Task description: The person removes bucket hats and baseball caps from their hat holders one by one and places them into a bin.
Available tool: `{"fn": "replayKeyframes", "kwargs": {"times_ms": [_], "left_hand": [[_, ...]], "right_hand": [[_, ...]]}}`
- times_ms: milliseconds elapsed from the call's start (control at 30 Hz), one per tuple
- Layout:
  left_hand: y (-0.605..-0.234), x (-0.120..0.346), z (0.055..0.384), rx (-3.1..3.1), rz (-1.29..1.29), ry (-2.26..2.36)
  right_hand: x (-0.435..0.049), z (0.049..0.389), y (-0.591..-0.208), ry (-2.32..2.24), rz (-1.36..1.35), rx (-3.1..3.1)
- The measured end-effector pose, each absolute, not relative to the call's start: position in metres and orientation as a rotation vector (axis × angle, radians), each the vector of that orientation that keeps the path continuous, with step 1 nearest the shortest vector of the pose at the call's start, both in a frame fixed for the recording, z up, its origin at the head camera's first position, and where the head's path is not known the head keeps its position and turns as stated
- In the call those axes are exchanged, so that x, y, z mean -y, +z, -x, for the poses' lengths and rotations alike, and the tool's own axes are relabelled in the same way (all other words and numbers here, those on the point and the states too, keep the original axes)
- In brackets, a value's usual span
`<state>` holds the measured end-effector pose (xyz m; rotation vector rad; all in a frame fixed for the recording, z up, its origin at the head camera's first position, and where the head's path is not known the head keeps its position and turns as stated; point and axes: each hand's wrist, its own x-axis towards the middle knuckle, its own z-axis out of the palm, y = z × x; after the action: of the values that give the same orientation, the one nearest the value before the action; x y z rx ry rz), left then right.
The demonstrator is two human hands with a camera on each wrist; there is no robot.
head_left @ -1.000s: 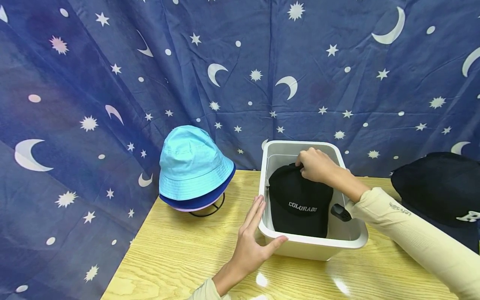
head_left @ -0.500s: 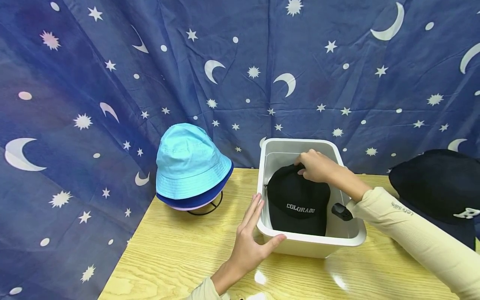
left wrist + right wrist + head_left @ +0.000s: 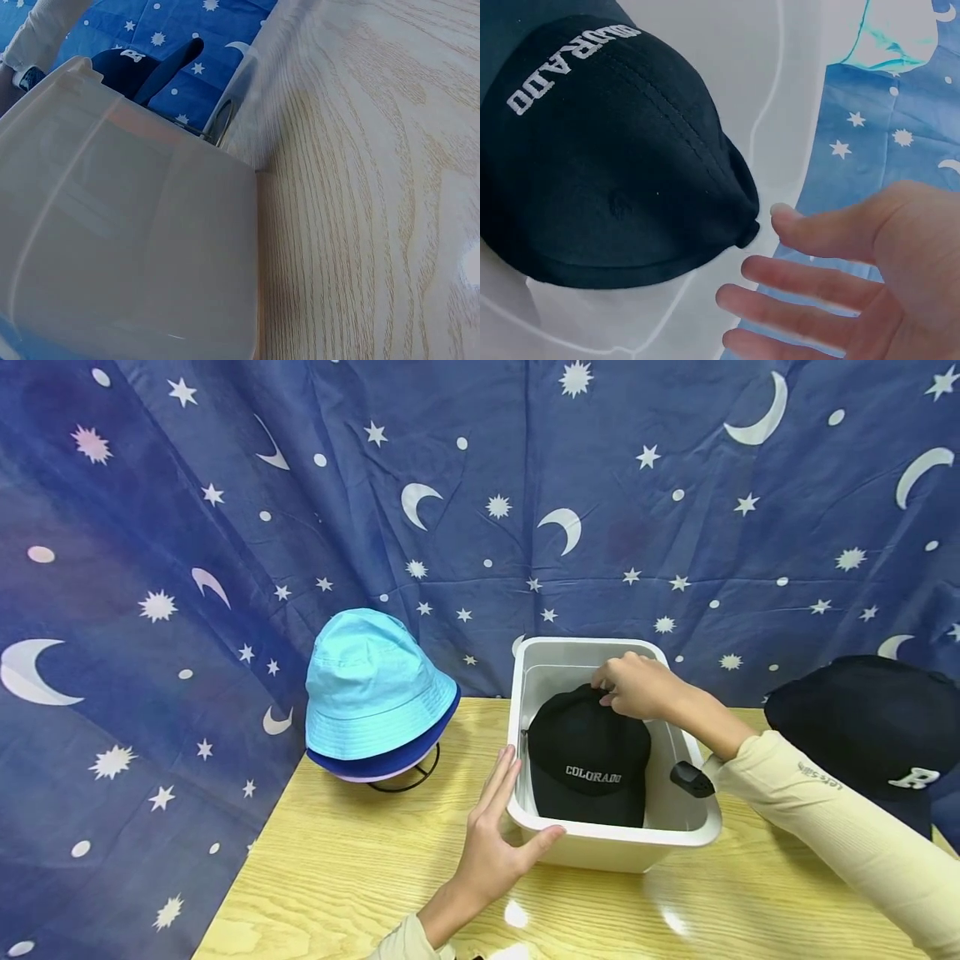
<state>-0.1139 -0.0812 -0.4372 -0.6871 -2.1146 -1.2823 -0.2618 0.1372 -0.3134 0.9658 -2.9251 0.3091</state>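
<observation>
A black baseball cap (image 3: pixel 588 739) with white COLORADO lettering lies in the white plastic bin (image 3: pixel 615 835), its brim toward me. My right hand (image 3: pixel 637 685) is over the back of the cap, inside the bin's far end. In the right wrist view, the thumb and fingers of this right hand (image 3: pixel 855 262) are spread loosely beside the strap end of the cap (image 3: pixel 622 165), with a small gap between. My left hand (image 3: pixel 491 852) rests its straight fingers along the bin's left side, thumb at the front rim. The left wrist view shows the bin's wall (image 3: pixel 150 225), but no fingers.
To the left, a light blue bucket hat (image 3: pixel 371 685) tops a stack of hats on a black wire stand (image 3: pixel 408 785). Another black cap (image 3: pixel 862 727) with a white letter sits at the right. A star-and-moon cloth (image 3: pixel 450 510) hangs behind the wooden table (image 3: pixel 337 860).
My right fingers have loosened from the back of the cap and lifted slightly up and away. The cap stays in the bin. My left hand keeps its place; the head view has shifted slightly.
</observation>
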Motion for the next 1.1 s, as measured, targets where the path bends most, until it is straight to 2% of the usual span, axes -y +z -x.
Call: {"fn": "replayKeyframes", "kwargs": {"times_ms": [333, 1100], "left_hand": [[-0.437, 0.081, 0.114, 2.102, 0.695, -1.283], [-0.439, 0.08, 0.113, 2.11, 0.677, -1.274]], "right_hand": [[-0.15, 0.253, -0.298, 0.285, -0.872, 2.904], [-0.18, 0.238, -0.28, 0.357, -0.862, 2.746]]}}
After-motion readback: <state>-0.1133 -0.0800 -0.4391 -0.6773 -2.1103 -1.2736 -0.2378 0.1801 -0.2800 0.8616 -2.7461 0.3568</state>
